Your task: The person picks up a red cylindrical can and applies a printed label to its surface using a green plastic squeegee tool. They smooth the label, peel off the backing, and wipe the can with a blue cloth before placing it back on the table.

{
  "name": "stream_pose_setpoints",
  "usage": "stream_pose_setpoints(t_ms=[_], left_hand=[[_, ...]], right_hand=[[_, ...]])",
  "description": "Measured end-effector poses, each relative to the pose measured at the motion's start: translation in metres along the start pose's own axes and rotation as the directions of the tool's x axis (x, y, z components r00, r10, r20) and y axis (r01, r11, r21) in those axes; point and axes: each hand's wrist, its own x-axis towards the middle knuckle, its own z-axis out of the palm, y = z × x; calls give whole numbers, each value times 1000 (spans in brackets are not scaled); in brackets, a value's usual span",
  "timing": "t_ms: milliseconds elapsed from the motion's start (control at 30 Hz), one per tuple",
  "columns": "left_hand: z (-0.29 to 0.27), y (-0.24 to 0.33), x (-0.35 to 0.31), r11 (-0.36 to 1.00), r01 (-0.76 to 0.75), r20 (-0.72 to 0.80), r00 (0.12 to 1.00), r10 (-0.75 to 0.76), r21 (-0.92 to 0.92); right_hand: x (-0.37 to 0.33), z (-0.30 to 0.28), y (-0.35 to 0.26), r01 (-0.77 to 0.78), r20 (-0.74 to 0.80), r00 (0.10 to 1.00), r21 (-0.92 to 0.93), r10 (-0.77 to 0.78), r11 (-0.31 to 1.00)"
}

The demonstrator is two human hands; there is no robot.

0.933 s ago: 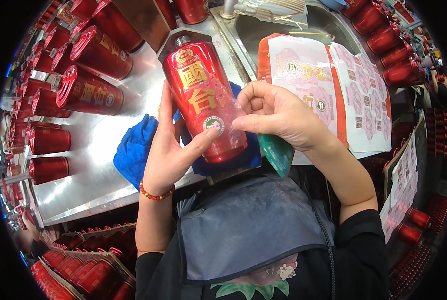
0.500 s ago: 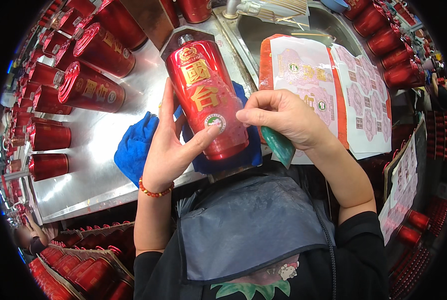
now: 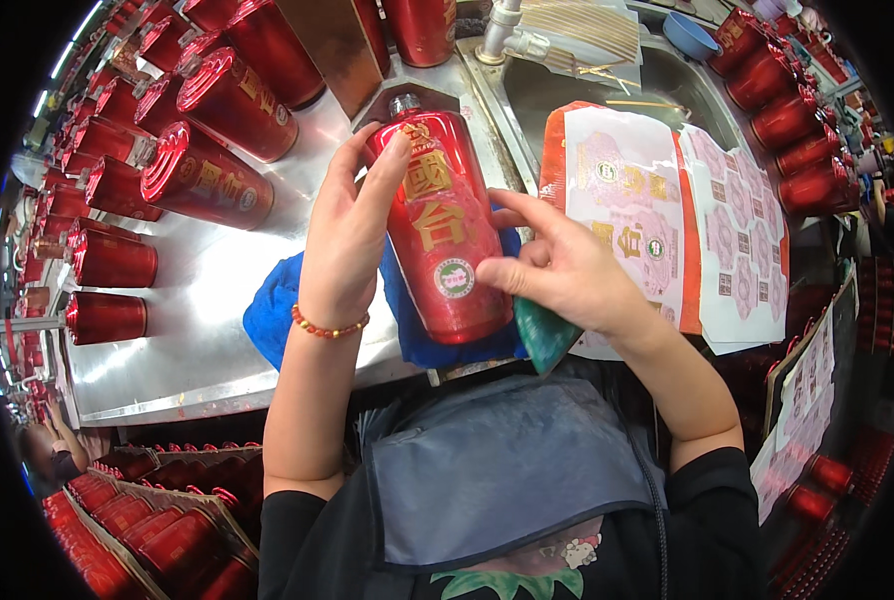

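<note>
A red bottle [image 3: 447,240] with gold lettering, a gold crest and a round green-and-white emblem lies tilted on a blue cloth [image 3: 272,305], its bare neck pointing away from me. My left hand [image 3: 352,215] grips its upper left side, thumb pressed on the front near the crest, fingers partly hidden along the edge. Tucked in my right hand [image 3: 572,265] is a flat green scraper [image 3: 545,338], its tip hanging below the palm. The thumb and forefinger of that hand touch the bottle's right side near the emblem.
Decal sheets [image 3: 622,200] lie on an orange-red backing beside a steel sink [image 3: 527,85]; a second sheet [image 3: 737,240] overlaps it. Thin wooden sticks [image 3: 637,102] and a blue bowl [image 3: 692,35] lie beyond. Red bottles [image 3: 207,178] crowd the metal table's left; more stand at far right.
My left hand has moved up the bottle, its thumb going from the emblem to near the crest. The right thumb now rests beside the emblem, and the right fingers have spread along the bottle's side.
</note>
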Motion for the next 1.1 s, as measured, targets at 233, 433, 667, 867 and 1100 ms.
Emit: stream_pose_setpoints(t_ms=[233, 433, 667, 867, 1100], left_hand=[[-2, -4, 10, 1000, 3, 24, 1000, -3, -25], [-9, -1, 12, 999, 25, 70, 997, -22, -48], [-8, 3, 17, 1000, 21, 98, 995, -22, 12], [-16, -8, 4, 997, 28, 42, 999, -25, -76], [-27, -40, -59, 962, -47, 85, 996, 25, 269]], right_hand=[[9, 3, 15, 64, -10, 998, 191, -64, 980], [42, -9, -9, 11, -14, 1000, 246, -8, 969], [56, -4, -2, 46, -25, 999, 255, -41, 966], [53, -2, 2, 44, -37, 999, 254, -35, 966], [-4, 4, 0, -4, 55, 998, 92, -1, 996]])
